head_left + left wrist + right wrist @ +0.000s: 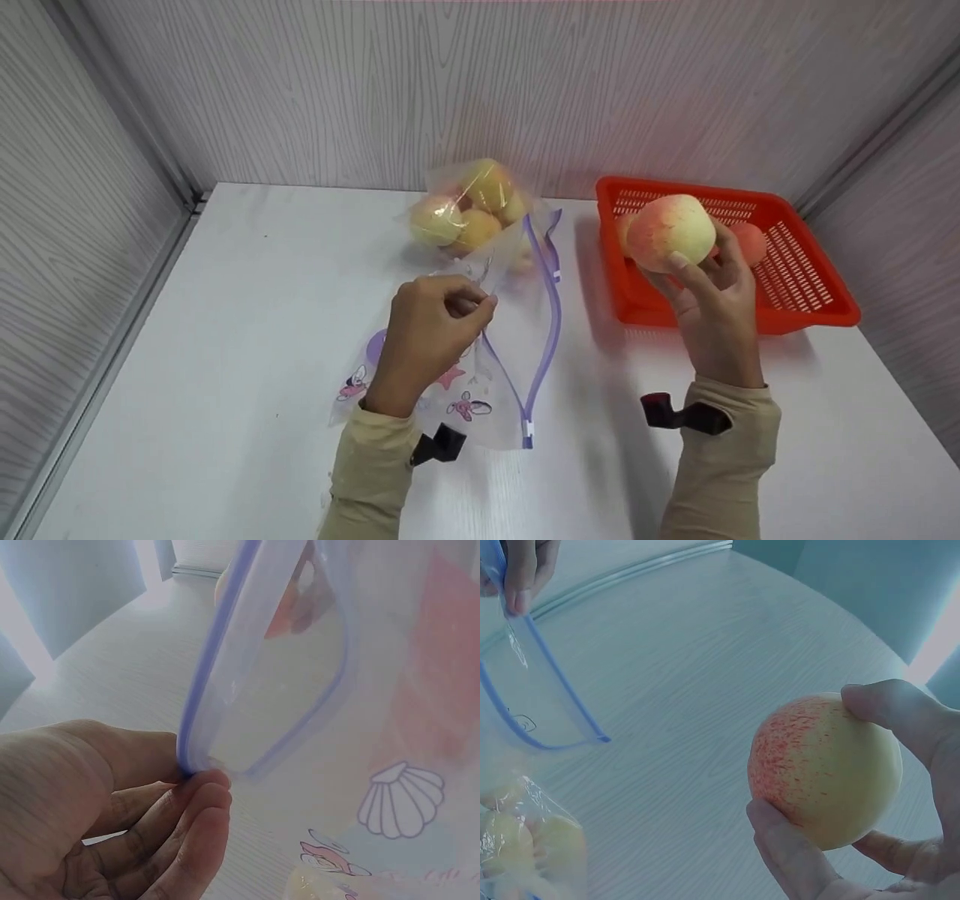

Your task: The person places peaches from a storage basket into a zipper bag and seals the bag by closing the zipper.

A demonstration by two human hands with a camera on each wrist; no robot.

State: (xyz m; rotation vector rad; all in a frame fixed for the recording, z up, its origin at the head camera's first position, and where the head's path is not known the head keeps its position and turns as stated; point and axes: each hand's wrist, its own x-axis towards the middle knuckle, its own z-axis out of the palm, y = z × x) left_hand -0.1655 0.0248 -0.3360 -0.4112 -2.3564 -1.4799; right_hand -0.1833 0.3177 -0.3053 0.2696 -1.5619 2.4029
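Note:
My left hand (439,330) pinches the purple-edged rim of a clear zip bag (405,727) printed with shells and starfish. The bag's mouth gapes to the right, and its purple zip strip (553,322) curves away from the fingers. A yellow peach with a red blush (673,232) is gripped by my right hand (716,315), thumb on one side and fingers on the other. That hand holds it above the near left part of a red basket (806,319). In the right wrist view the peach (829,769) shows red streaks.
Behind the zip bag, against the back wall, several peaches sit in clear plastic (487,191); the printed bag partly overlaps them. More fruit, including a reddish one (748,244), lies in the slotted basket. Grained panels (352,90) enclose the white table (247,300).

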